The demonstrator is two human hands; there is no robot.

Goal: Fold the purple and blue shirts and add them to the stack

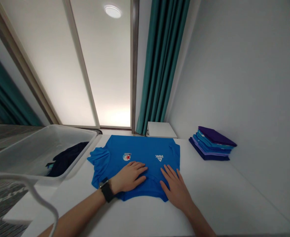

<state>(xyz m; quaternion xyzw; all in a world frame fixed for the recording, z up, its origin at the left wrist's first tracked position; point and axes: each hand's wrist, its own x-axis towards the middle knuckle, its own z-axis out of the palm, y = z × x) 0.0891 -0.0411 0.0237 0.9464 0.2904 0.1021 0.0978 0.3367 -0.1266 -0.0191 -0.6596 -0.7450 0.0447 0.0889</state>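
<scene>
While the left hand (129,177) lies palm-down on a blue shirt (137,146), its fingers extended and its thumb held apart, the right hand (176,190) rests spread on the cloth's near right part — neither pinches any fabric. The shirt lies under both hands and reaches past their fingertips; its wrinkled sleeve (100,158) bunches left of the left hand. An emblem (127,157) sits just beyond the left hand, a white logo (159,158) just beyond the right. A dark watch (107,190) circles the left wrist.

Well to the left of the left hand, a translucent tub (58,133) holding a dark garment (67,159) takes up that side, and a pale cable (42,200) curves nearer the camera. Beyond and right of the right hand stands a stack of folded clothes (211,144), beside the wall (253,72). White tabletop (135,219) stretches from the right hand toward that wall — open room sideways — and also shows between the forearms.
</scene>
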